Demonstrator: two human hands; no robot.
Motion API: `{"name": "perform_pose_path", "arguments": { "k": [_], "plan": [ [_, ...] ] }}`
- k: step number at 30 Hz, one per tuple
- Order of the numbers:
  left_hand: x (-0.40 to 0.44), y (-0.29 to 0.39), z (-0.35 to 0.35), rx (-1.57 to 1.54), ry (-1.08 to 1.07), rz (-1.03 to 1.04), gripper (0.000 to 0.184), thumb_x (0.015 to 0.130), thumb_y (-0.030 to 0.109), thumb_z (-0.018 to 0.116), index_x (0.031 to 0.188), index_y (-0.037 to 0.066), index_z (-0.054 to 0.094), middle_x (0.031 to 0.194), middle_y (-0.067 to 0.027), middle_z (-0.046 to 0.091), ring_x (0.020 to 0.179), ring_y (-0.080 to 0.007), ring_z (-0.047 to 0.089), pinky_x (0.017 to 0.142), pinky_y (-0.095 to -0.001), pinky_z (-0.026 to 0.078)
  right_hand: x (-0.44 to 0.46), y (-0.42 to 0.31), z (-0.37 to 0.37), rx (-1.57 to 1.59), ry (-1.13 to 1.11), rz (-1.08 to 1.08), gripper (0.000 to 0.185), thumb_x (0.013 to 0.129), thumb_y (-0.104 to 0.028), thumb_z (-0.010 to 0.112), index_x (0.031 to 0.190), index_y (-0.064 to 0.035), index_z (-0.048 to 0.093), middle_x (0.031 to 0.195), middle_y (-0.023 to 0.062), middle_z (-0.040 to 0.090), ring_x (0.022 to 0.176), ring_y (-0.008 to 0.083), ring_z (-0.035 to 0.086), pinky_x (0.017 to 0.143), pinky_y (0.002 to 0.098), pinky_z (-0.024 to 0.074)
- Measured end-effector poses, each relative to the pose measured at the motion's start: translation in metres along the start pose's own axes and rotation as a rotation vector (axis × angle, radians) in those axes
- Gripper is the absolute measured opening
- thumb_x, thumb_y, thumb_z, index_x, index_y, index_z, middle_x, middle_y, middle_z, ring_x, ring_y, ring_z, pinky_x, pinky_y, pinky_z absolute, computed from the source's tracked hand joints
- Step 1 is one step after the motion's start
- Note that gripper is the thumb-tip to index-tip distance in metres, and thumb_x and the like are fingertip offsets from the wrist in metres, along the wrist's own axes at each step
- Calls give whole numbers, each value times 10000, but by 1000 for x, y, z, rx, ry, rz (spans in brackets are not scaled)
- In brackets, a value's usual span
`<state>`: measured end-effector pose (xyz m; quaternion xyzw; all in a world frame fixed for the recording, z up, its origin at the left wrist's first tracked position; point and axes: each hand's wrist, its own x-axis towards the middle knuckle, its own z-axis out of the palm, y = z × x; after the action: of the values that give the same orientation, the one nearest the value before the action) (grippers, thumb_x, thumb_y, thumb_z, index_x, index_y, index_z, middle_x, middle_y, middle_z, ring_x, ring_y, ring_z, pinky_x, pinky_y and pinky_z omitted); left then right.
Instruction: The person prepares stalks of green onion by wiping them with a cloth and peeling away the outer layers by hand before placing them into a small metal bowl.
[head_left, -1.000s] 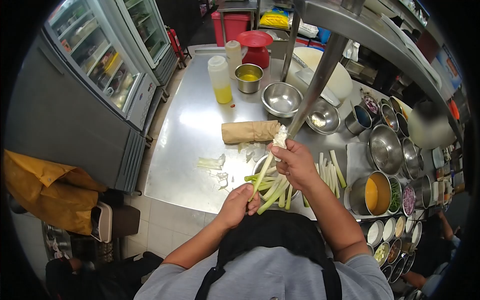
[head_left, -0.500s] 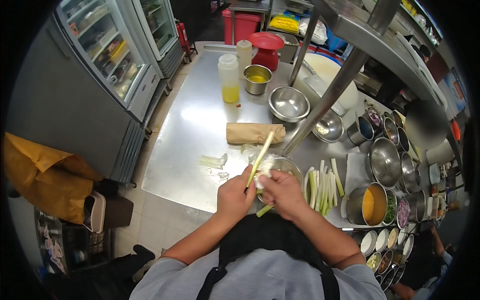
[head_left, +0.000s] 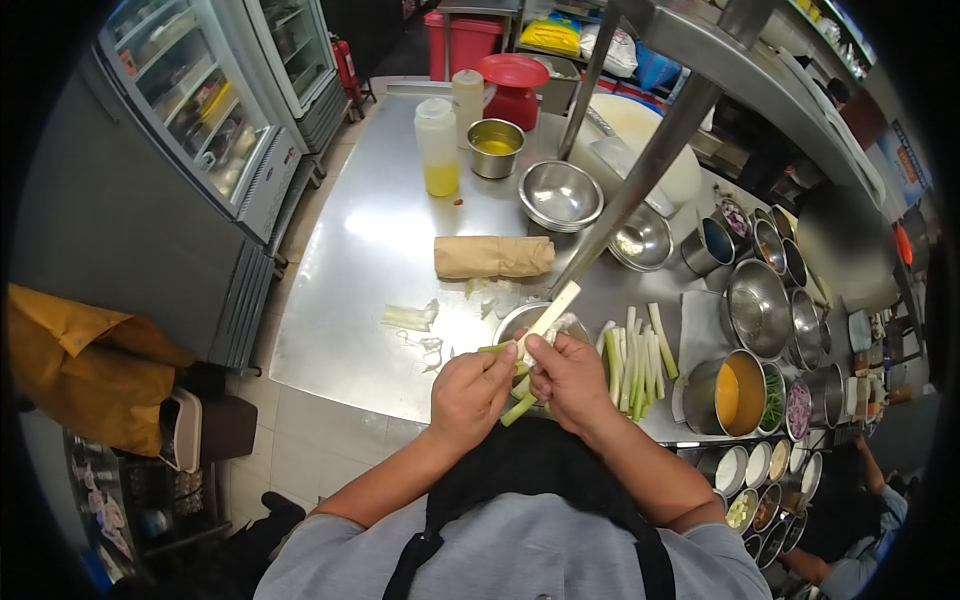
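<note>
Over a steel bowl (head_left: 505, 325), both my hands hold one pale green-and-white leek stalk (head_left: 553, 308), its white end angled up and away to the right. My left hand (head_left: 470, 388) is closed around its lower, greener part. Close beside it, my right hand (head_left: 570, 385) pinches the stalk at mid-length. A crumpled white piece, which I cannot make out clearly, shows behind the right fingers. More green stalk (head_left: 518, 408) sticks out of the bowl below my hands. To the right lies a row of leek stalks (head_left: 636, 365) on the steel table.
Peeled scraps (head_left: 410, 317) lie left of the bowl. Beyond it are a brown paper roll (head_left: 494, 257), stacked steel bowls (head_left: 561, 195), a squeeze bottle (head_left: 437, 150) and a pot of yellow liquid (head_left: 495, 148). A metal post (head_left: 640, 190) rises close by. An orange-filled pot (head_left: 735, 392) stands right.
The held stalk has tilted further right, and its white end now points up. My right hand has shifted its grip onto the stalk. The whole view has moved slightly.
</note>
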<state>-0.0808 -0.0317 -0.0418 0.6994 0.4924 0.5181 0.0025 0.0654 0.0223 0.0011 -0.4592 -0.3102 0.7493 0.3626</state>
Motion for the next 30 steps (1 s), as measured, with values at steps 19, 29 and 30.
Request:
{"name": "perform_pose_path", "arguments": {
  "k": [19,29,30],
  "plan": [
    [-11,12,-4,-992,-202,-1056,214,953,121,543,1021,-60,635,781,-73,648,661,-123,615,638,-252,515,41,-40,-16,-108,74,-202,191,873,-197,678,880,-7,656,656,4,588,522,60,490,479,214,385],
    [2,31,14,-790,-546,-931,251,920,141,597,1079,-50,625,794,-66,638,694,-111,601,642,-253,492,0,-22,-50,-281,190,-245,216,842,-218,705,860,-5,682,703,7,629,613,58,513,560,263,438],
    [2,29,17,-716,-592,-737,295,905,176,617,1103,-42,612,859,-90,644,720,-121,609,649,-258,495,0,-18,-64,-396,217,-317,167,855,-191,700,819,-36,648,625,-36,548,513,37,432,451,231,333]
  ]
}}
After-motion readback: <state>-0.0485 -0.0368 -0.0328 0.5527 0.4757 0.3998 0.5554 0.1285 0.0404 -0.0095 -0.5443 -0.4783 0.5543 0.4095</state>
